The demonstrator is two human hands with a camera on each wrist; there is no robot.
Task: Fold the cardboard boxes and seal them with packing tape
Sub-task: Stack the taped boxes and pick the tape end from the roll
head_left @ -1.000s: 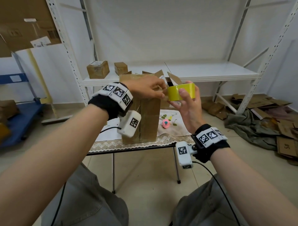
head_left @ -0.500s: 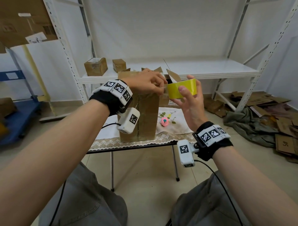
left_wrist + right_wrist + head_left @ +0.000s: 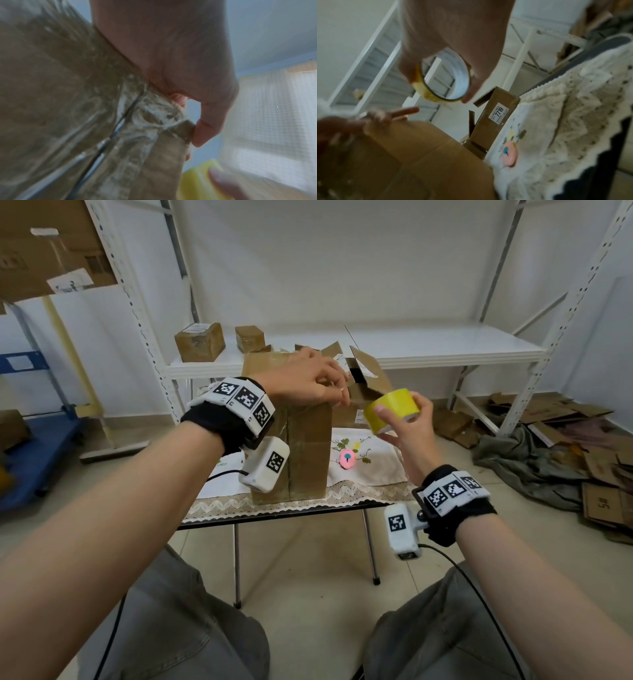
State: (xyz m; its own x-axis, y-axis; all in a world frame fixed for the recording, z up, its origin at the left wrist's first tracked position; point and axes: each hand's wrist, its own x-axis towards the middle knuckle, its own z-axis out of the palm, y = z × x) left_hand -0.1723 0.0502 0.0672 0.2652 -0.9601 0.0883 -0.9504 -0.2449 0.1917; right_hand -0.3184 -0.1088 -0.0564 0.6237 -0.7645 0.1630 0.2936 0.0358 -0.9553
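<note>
A: Since a second ago, tape roll (image 3: 391, 413) has dropped lower and drifted right, away from the box edge; the head view has shifted a little too.

B: Noted. Left to right, please.

A: Left hand (image 3: 308, 381) rests on top of the tall cardboard box (image 3: 301, 453), fingers curled at its upper right corner; in the left wrist view the thumb presses against the corner. Whether it pinches a tape end, cannot tell. Box stands upright on the desk (image 3: 274, 510), on the lace-edged cloth (image 3: 370, 470).

B: Right side?

A: Right hand (image 3: 406, 429) grips the roll around its outer band, thumb in front, fingers behind, just beside the box corner. An open smaller box (image 3: 363, 381) sits behind.

B: Handling judgement?

A: Box likely light and stiff, but tall, so tippy; hold down from the top. Roll is light and rigid, film slick and clingy; take it by the rim.
</note>
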